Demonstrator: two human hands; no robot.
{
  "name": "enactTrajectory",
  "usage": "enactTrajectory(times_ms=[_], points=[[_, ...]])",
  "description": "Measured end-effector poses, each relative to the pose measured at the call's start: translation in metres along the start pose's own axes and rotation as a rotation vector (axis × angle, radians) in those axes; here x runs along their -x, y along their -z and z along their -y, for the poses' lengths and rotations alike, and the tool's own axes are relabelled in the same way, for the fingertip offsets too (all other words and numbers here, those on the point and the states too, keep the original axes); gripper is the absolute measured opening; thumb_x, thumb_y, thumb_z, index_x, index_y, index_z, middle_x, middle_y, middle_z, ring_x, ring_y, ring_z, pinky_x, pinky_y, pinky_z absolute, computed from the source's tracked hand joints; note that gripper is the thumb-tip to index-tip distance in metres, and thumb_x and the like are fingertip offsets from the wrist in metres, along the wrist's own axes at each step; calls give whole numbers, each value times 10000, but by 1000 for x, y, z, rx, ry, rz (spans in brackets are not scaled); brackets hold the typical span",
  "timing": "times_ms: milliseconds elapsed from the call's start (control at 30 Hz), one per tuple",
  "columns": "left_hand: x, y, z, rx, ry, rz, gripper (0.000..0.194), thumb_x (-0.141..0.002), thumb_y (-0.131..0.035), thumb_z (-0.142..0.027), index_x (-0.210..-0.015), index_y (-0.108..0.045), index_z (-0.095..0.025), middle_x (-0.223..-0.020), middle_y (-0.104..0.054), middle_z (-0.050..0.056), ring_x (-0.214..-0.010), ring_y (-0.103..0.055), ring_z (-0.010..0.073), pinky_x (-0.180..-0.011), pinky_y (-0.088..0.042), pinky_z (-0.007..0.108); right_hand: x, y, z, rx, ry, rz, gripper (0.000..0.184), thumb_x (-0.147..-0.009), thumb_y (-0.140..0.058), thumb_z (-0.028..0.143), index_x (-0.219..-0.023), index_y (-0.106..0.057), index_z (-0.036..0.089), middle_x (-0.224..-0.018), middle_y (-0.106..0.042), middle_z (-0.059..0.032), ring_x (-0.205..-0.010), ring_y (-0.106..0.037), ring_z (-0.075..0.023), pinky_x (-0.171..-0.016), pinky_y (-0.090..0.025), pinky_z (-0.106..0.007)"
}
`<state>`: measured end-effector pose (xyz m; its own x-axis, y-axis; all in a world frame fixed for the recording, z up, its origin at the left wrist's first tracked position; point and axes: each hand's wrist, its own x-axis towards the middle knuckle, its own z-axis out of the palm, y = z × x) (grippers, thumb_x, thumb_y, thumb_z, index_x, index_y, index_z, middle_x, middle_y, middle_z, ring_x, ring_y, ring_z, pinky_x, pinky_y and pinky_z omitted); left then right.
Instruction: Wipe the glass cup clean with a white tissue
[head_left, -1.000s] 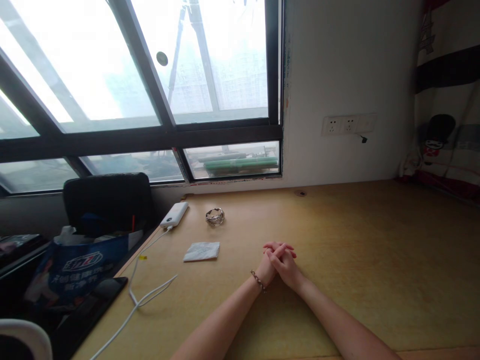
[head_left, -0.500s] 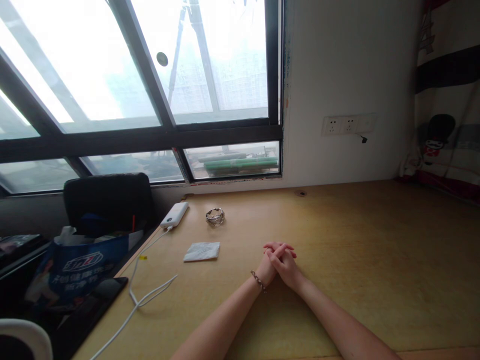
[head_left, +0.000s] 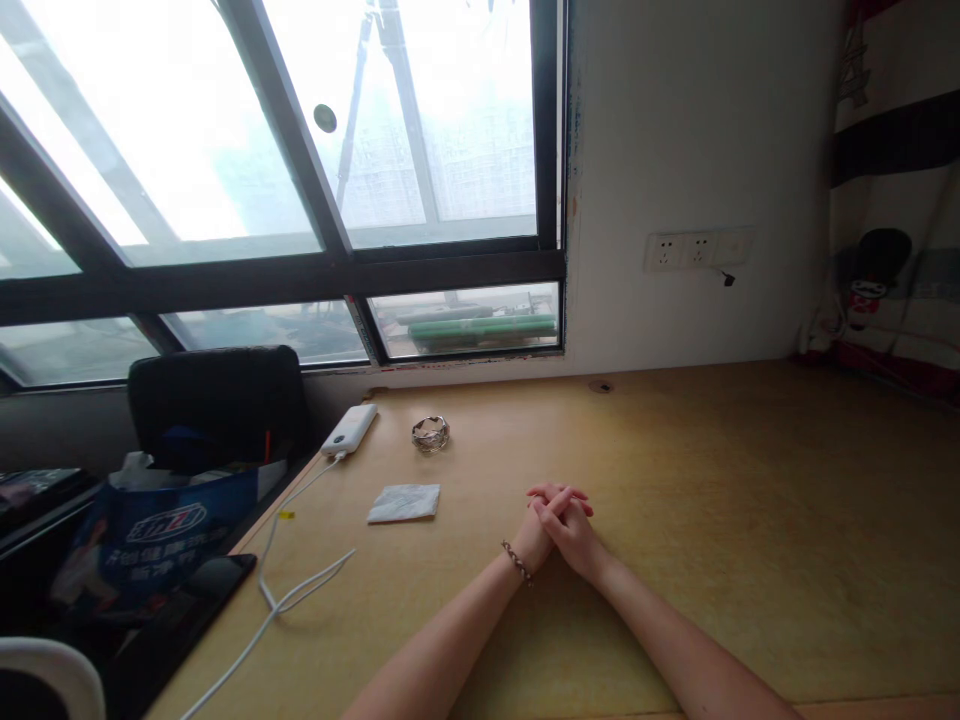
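My left hand (head_left: 537,530) and my right hand (head_left: 574,526) rest on the wooden desk (head_left: 712,500), clasped together with the fingers interlaced. Nothing shows between them. A beaded bracelet (head_left: 517,562) is on my left wrist. A folded white cloth (head_left: 403,503) lies to the left of the hands. Further back a silver bangle (head_left: 430,433) lies beside a white power bank (head_left: 349,430).
A white cable (head_left: 281,590) runs from the power bank along the desk's left edge. Left of the desk stand a black chair (head_left: 217,400) and a blue bag (head_left: 161,540). A window, a wall socket strip (head_left: 697,248) and a striped curtain (head_left: 892,200) lie behind.
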<state>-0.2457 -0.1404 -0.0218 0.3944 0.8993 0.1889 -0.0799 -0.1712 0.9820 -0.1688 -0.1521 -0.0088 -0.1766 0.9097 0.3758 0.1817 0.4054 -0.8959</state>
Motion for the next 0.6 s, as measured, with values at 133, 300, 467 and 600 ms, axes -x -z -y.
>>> enactTrajectory(times_ms=[133,300,467,600], points=[[1,1,0,-11,6,12,349,-771,-312,-395,-871,-535,-146,-843,-579,66,-874,-535,193,-784,-412,267,0,0,2,-9,-6,5,220,-786,-420,262,-921,-566,167,-800,-593,-38,-768,-553,-153,-692,-444,-269],[1,0,-4,9,2,3,351,-764,-326,-415,-860,-537,-151,-830,-581,59,-862,-540,198,-777,-416,279,0,1,4,-14,-11,1,225,-782,-419,264,-915,-572,166,-789,-595,-38,-761,-553,-156,-690,-447,-273],[1,-3,-10,22,25,-12,355,-756,-333,-434,-827,-542,-156,-807,-585,60,-842,-553,202,-768,-423,288,0,1,4,-4,-16,5,232,-782,-418,268,-925,-572,171,-803,-597,-42,-772,-553,-160,-695,-448,-282],[0,-4,-10,24,60,-19,367,-756,-320,-431,-842,-536,-148,-799,-584,62,-840,-558,202,-768,-421,288,0,1,3,-11,-15,4,227,-779,-425,266,-920,-573,169,-795,-595,-39,-765,-554,-159,-691,-447,-278]])
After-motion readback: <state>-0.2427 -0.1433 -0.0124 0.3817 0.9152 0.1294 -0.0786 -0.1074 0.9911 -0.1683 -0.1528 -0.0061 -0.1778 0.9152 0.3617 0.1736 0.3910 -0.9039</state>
